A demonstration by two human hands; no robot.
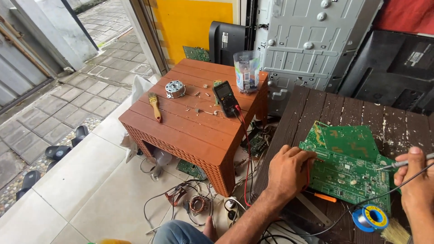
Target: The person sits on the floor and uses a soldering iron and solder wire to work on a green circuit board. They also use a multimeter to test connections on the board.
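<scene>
Green printed circuit board [348, 174] lies flat on dark wooden table [316, 108], near right, overlapping second green board [350, 140]. Left hand [289, 169] pressed on board's left edge, fingers spread, likely steadying it. Right hand [416, 174] pinched shut on grey soldering iron [404, 163], tip angled onto board. Solder spool [370, 218] just near of board. Black multimeter [225, 98] rests far left on brown plastic stool [190, 126], leads trailing toward the boards.

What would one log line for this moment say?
left hand: pressing green circuit board | right hand: holding soldering iron tip on board | solder spool nearby
</scene>
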